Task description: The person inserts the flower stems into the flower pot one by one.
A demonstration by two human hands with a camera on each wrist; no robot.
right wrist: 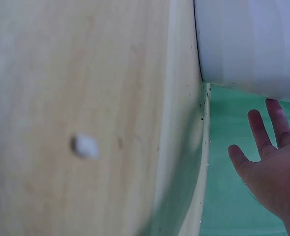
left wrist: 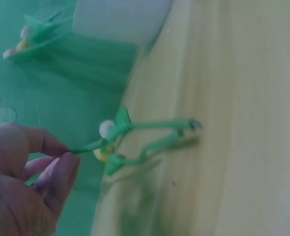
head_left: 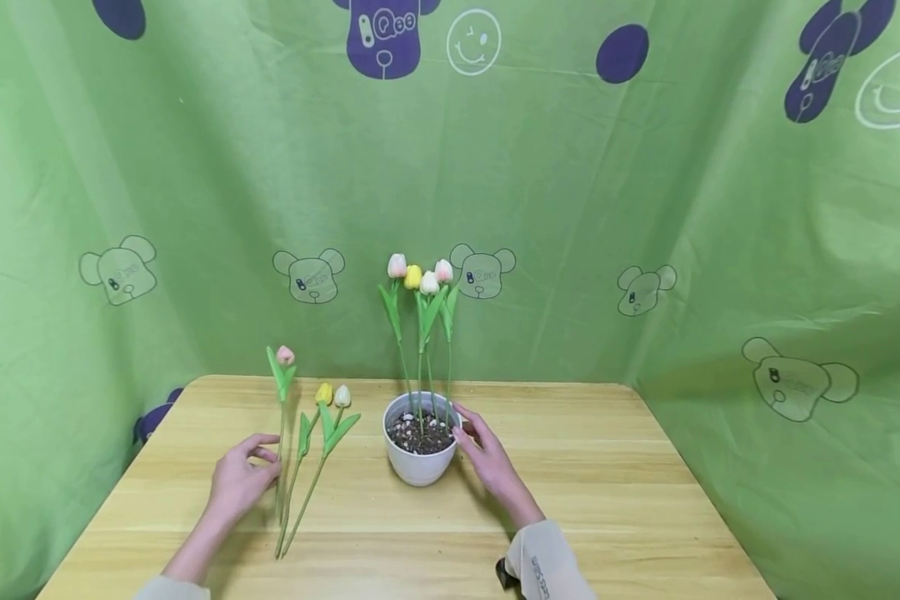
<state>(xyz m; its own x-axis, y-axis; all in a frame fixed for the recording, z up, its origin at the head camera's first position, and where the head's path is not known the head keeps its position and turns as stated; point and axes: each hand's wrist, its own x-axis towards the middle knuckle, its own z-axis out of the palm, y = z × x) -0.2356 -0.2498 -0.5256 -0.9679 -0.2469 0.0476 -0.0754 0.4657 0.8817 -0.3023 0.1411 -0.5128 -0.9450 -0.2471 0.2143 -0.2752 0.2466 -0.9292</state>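
Observation:
My left hand [head_left: 243, 477] pinches the thin green stem of a pink artificial tulip [head_left: 285, 357] between thumb and fingers, the flower held upright. In the left wrist view the pinched stem [left wrist: 88, 147] juts out past the fingertips. Just right of it, a yellow tulip [head_left: 324, 394] and a white tulip [head_left: 342, 396] lie on the table with their stems converging. At the right side of the white pot [head_left: 420, 468], my right hand [head_left: 491, 460] touches the rim with its fingers extended. Several pink, yellow and white tulips [head_left: 429, 283] stand in the pot's dark soil [head_left: 420, 437].
The wooden table [head_left: 592, 500] ends at the back against a green patterned curtain [head_left: 555, 208], which also hangs at both sides. A small white bit [right wrist: 86, 146] lies on the table in the right wrist view.

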